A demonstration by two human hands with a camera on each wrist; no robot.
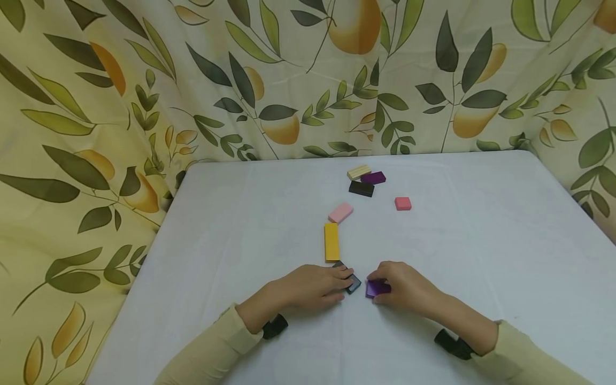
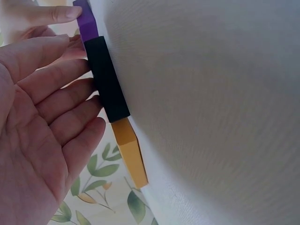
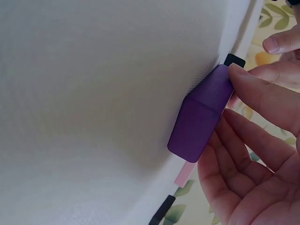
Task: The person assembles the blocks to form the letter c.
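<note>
My left hand (image 1: 308, 286) lies with its fingers extended over a dark grey rectangular block (image 1: 355, 284), fingertips touching it. In the left wrist view those fingertips meet the long side of the same block (image 2: 108, 79), and the fingers are nearly straight. A little to the right, my right hand (image 1: 406, 289) pinches a purple block (image 1: 377, 290) between thumb and fingers. From the right wrist, the purple block (image 3: 199, 115) shows large, with the thumb at one end. A narrow gap parts the purple and dark blocks in the head view. Beyond the dark block's far end lies a yellow block (image 1: 331, 243).
A pink block (image 1: 340, 213) lies past the yellow one. Farther back, a cream block (image 1: 359, 171), a dark purple block (image 1: 374, 177) and a black block (image 1: 361, 189) cluster together. A coral red block (image 1: 403, 203) sits alone to their right on the white-covered table (image 1: 240, 214).
</note>
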